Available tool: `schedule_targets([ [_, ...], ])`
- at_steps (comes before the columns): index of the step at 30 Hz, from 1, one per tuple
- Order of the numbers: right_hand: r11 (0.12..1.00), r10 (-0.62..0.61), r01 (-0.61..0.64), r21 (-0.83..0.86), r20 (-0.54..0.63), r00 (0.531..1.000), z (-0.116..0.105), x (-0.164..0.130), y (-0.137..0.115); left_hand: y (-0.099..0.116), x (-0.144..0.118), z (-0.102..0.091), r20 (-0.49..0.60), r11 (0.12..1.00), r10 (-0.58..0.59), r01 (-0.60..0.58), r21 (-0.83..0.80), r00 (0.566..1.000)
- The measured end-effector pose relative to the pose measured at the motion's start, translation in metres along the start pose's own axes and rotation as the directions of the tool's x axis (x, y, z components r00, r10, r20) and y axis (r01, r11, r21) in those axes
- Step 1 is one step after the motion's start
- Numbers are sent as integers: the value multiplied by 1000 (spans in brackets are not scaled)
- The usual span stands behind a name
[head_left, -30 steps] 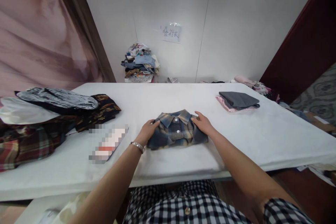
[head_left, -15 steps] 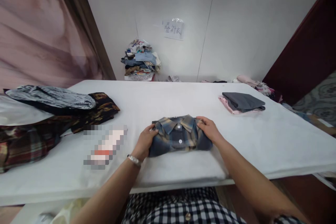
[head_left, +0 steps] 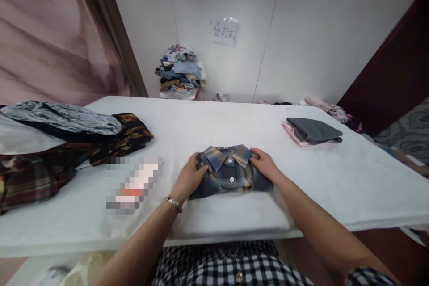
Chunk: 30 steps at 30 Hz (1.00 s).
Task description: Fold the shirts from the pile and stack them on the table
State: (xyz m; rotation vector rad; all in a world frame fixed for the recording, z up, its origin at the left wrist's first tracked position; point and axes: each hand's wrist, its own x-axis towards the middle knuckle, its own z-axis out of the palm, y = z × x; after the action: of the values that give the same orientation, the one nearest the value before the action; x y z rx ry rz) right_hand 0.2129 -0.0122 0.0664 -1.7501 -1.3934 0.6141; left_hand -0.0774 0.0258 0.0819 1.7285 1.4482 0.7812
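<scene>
A plaid shirt (head_left: 231,174) in blue, grey and tan lies folded on the white-covered table (head_left: 221,120), collar toward the far side and two white buttons facing up. My left hand (head_left: 192,176) grips its left edge, thumb on top and fingers mostly hidden behind the cloth. At the upper right corner, beside the collar, my right hand (head_left: 264,163) pinches the fabric the same way. The shirt's lower edge rests near the table's front.
A dark grey and pink folded stack (head_left: 313,131) lies to the right. Loose garments (head_left: 67,118) heap up at the left, a plaid one (head_left: 36,183) nearer me. A blurred-out item (head_left: 136,185) sits left of the shirt. Piled clothes (head_left: 182,71) stand by the wall.
My left hand has shifted its hold slightly inward, its thumb farther onto the shirt. The right hand keeps its corner. The view has moved a little.
</scene>
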Motion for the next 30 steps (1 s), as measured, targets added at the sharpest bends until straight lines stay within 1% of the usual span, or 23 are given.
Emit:
schedule_targets([
  [2, 992, -66, 59, -109, -63, 996, -6, -6, -9, 8, -5, -7, -92, 970, 127, -104, 219, 988],
  [3, 982, -130, 118, -148, -80, 988, -8, -10, -16, 14, -8, -10, -115, 939, 205, -162, 302, 972],
  [5, 939, -290, 272, -211, -62, 955, -9, -16, -31, 25, -13, -10, -98, 875, 361, -301, 380, 927],
  [7, 880, -400, 392, -268, 28, 916, -3, -19, -44, 32, -14, -1, -15, 810, 478, -433, 395, 878],
  [8, 856, -412, 422, -300, 101, 906, 2, -18, -47, 32, -13, 5, 43, 777, 514, -486, 400, 857],
  [10, 828, -345, 426, -363, 269, 899, 15, -14, -47, 26, -9, 20, 178, 724, 528, -549, 418, 831],
  [12, 814, -247, 409, -413, 390, 887, 28, -9, -39, 14, -6, 33, 285, 700, 487, -565, 437, 825],
  [13, 806, -222, 407, -429, 419, 881, 33, -6, -34, 9, -4, 39, 313, 695, 470, -564, 446, 826],
  [16, 797, -225, 416, -438, 424, 877, 41, -2, -24, -2, -3, 46, 312, 695, 463, -559, 453, 829],
  [19, 833, -213, 387, -394, 417, 884, 38, 0, -25, -1, -2, 47, 297, 718, 461, -548, 429, 836],
  [21, 903, -193, 323, -284, 403, 895, 30, 1, -31, 3, -1, 42, 306, 753, 439, -531, 388, 845],
  [22, 942, -188, 273, -198, 362, 913, 23, 1, -34, 5, 1, 38, 307, 778, 429, -520, 352, 849],
  [23, 971, -181, 218, -101, 288, 940, 15, -1, -36, 7, 2, 31, 285, 807, 420, -498, 316, 861],
  [24, 986, -164, 166, 3, 179, 970, 6, -5, -38, 8, 4, 23, 232, 838, 408, -463, 289, 883],
  [25, 986, -132, 127, 106, 50, 990, -4, -12, -38, 8, 5, 14, 146, 871, 382, -408, 272, 912],
  [26, 975, -85, 98, 197, -70, 994, -13, -20, -37, 7, 5, 5, 47, 907, 329, -330, 262, 943],
  [27, 958, -26, 67, 278, -148, 989, -21, -31, -35, 6, 5, -4, -37, 940, 248, -231, 252, 968],
  [28, 935, 40, 23, 354, -171, 984, -28, -44, -32, 4, 5, -12, -80, 962, 153, -130, 240, 985],
  [29, 904, 109, -39, 426, -140, 984, -33, -58, -29, 1, 4, -18, -76, 974, 62, -44, 224, 995],
  [30, 865, 176, -120, 488, -72, 982, -36, -73, -25, -1, 2, -22, -40, 979, -12, 20, 204, 999],
])
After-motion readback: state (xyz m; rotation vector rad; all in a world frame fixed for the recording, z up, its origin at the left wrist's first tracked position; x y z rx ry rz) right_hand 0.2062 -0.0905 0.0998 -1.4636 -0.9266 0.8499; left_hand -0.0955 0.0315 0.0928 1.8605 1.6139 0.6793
